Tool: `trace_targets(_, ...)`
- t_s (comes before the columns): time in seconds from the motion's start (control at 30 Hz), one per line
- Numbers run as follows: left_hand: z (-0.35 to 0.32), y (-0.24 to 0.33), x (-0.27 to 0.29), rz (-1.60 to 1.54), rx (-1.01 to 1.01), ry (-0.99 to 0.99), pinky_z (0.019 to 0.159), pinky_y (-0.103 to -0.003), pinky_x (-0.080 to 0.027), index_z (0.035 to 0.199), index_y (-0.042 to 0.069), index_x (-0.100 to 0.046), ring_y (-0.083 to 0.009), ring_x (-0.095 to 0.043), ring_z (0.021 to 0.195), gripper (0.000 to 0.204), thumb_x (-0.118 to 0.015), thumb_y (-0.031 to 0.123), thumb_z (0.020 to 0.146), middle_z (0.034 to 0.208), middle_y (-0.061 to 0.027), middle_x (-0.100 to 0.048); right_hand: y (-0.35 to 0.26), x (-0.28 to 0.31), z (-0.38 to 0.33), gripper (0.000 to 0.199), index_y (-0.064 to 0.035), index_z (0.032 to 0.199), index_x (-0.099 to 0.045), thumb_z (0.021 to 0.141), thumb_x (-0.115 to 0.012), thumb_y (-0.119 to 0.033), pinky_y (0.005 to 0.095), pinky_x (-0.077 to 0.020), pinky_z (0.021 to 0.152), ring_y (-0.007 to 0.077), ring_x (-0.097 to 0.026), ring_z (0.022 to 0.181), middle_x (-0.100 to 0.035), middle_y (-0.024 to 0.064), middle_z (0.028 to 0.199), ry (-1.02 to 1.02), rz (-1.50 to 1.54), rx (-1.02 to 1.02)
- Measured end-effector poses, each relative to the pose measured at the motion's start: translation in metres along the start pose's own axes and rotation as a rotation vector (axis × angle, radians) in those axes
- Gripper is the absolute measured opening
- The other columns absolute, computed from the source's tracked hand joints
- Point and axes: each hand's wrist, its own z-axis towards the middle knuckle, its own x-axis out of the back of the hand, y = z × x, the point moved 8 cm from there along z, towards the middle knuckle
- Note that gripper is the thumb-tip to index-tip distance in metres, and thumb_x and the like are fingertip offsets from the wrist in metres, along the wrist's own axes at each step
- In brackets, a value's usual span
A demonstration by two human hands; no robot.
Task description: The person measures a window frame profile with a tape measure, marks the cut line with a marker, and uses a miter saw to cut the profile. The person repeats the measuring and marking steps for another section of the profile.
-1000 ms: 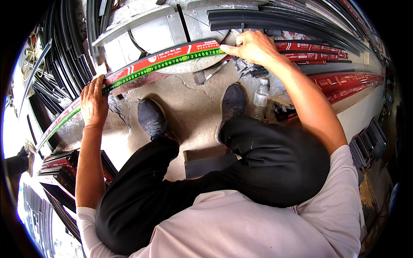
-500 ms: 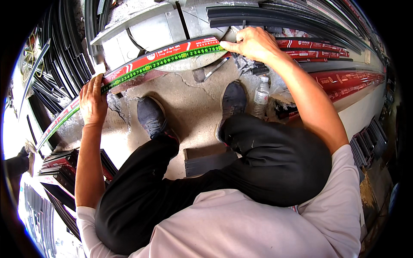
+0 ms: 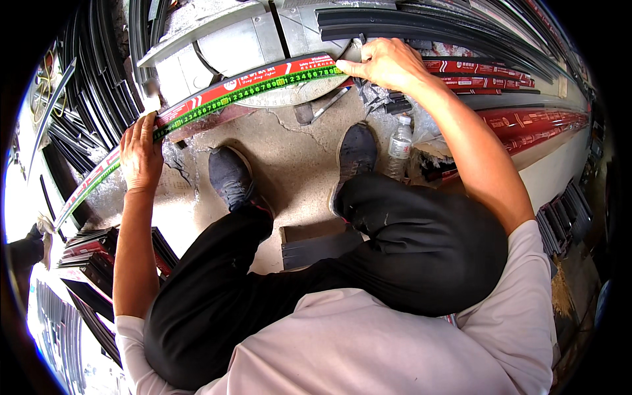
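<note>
A long bar [image 3: 280, 71] wrapped in red printed film curves across the upper middle. Along its near edge runs a green tape measure blade [image 3: 253, 88] with black markings. My left hand [image 3: 139, 155] is closed over the bar and blade on the left, fingers on top and thumb hidden. At the bar's right end my right hand [image 3: 393, 64] pinches, thumb and index finger at the blade's end. Both lie in front of a grey metal machine table [image 3: 240, 41] with a round plate and a dark slot.
Black profiles [image 3: 99, 79] are stacked at upper left, others [image 3: 382, 25] at upper right. Red-wrapped bars [image 3: 520, 124] lie right. A clear bottle [image 3: 399, 148] stands by my right shoe [image 3: 358, 148]. Part of another person [image 3: 26, 253] shows at the left rim.
My left hand, the bar and the blade have shifted very slightly left and up. The right hand keeps its pinch at the blade's end.
</note>
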Motion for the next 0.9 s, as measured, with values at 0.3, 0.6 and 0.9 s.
trace_targets(0.3,-0.002,-0.017,0.002,0.045,0.015,-0.028,0.104,-0.044,-0.047,0.134,0.011,-0.059,-0.0308,-0.064,0.115,0.045,-0.067,0.009,0.090,0.127,-0.0090,-0.068,-0.021,0.000,0.009,0.068,-0.0092,0.076,-0.075,0.082,-0.070,-0.077,0.0475,-0.0540,0.072,0.0313,-0.071,0.074,-0.069,0.0123,0.068,-0.065,0.002,0.010)
trace_targets(0.6,-0.008,-0.039,0.002,0.051,0.049,0.002,0.106,-0.044,-0.046,0.133,0.011,-0.060,-0.0313,-0.063,0.117,0.042,-0.066,0.009,0.092,0.127,-0.0092,-0.068,-0.049,0.001,0.014,0.071,-0.0064,0.067,-0.066,0.083,-0.069,-0.076,0.0477,-0.0523,0.069,0.0309,-0.068,0.070,-0.065,0.0122,0.063,-0.040,-0.014,0.059)
trace_targets(0.9,-0.012,-0.055,-0.001,0.074,0.084,-0.023,0.107,-0.044,-0.046,0.136,0.011,-0.058,-0.0310,-0.061,0.121,0.053,-0.071,0.004,0.085,0.131,-0.0093,-0.066,-0.056,-0.009,0.014,0.071,-0.0066,0.064,-0.067,0.084,-0.070,-0.074,0.0445,-0.0525,0.066,0.0263,-0.067,0.062,-0.063,0.0085,0.055,-0.103,0.061,0.058)
